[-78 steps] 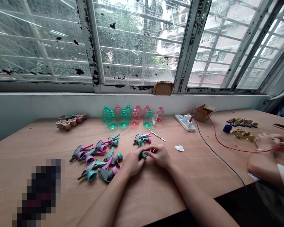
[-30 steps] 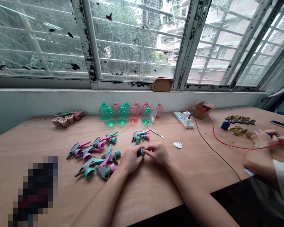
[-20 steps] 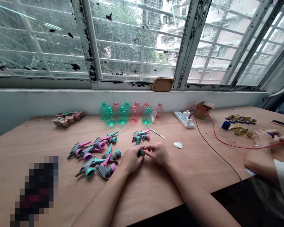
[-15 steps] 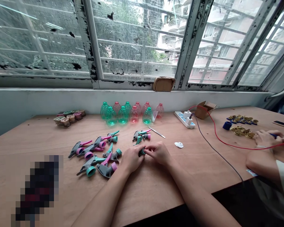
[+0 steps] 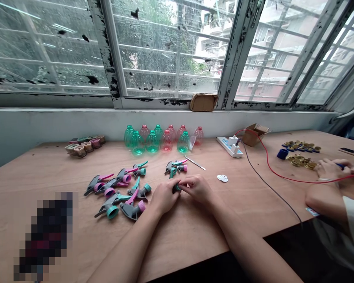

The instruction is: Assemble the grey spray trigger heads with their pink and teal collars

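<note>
My left hand (image 5: 164, 197) and my right hand (image 5: 197, 188) meet over the wooden table (image 5: 177, 243). Both grip a small grey spray head with a teal collar (image 5: 177, 188), which my fingers mostly hide. Just beyond them lie two assembled trigger sprayer heads (image 5: 175, 167) in grey, teal and pink. To the left of my left hand, several more trigger sprayer heads (image 5: 115, 192) lie in a loose group.
Teal and pink plastic bottles (image 5: 161, 140) stand along the window wall. Further along are a metal spatula (image 5: 194, 162), a power strip (image 5: 228, 146), red and black cables, and gold caps (image 5: 301, 157). A co-worker's hand (image 5: 332, 169) works at the right.
My hands stay together on the spray head, with only slight finger movement. The whole view has shifted slightly as my head moved.
</note>
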`<action>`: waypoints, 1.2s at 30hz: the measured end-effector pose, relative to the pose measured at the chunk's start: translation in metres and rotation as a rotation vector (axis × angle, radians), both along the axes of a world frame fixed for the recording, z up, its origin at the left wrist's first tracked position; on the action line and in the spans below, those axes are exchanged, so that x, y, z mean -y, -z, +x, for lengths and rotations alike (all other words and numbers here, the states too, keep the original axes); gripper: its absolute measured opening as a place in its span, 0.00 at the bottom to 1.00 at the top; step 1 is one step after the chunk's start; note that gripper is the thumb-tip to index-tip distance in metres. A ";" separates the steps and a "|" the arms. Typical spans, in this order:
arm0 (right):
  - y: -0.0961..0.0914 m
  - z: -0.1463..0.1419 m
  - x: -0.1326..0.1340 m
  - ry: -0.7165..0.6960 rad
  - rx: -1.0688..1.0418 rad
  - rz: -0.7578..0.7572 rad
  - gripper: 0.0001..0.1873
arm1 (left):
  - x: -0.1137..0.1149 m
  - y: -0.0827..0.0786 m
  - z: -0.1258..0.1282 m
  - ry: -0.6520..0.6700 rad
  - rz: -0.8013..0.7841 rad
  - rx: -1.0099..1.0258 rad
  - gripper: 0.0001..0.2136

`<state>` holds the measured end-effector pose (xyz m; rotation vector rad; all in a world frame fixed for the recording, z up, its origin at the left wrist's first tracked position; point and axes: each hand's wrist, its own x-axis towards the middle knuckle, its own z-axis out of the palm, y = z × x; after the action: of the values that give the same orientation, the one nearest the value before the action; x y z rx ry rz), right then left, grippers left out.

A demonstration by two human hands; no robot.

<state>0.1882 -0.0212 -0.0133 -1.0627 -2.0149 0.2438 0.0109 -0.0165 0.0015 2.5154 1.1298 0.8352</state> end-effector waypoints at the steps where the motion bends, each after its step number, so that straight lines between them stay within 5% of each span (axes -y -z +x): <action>1: 0.000 0.000 0.000 -0.011 0.001 -0.007 0.06 | 0.000 0.000 0.000 0.011 -0.011 0.021 0.19; 12: 0.000 0.002 0.002 0.034 -0.059 -0.062 0.08 | 0.000 0.000 0.001 0.000 -0.057 0.081 0.17; 30: -0.002 -0.008 0.004 0.070 -0.134 -0.110 0.07 | 0.006 -0.010 0.001 -0.140 0.033 -0.208 0.17; 36: -0.004 -0.005 0.003 0.053 -0.207 -0.092 0.10 | 0.002 -0.004 0.000 -0.173 -0.045 -0.140 0.25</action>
<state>0.1827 -0.0239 -0.0094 -1.0991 -1.8030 0.4050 0.0112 -0.0186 0.0052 2.4988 1.4112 0.6744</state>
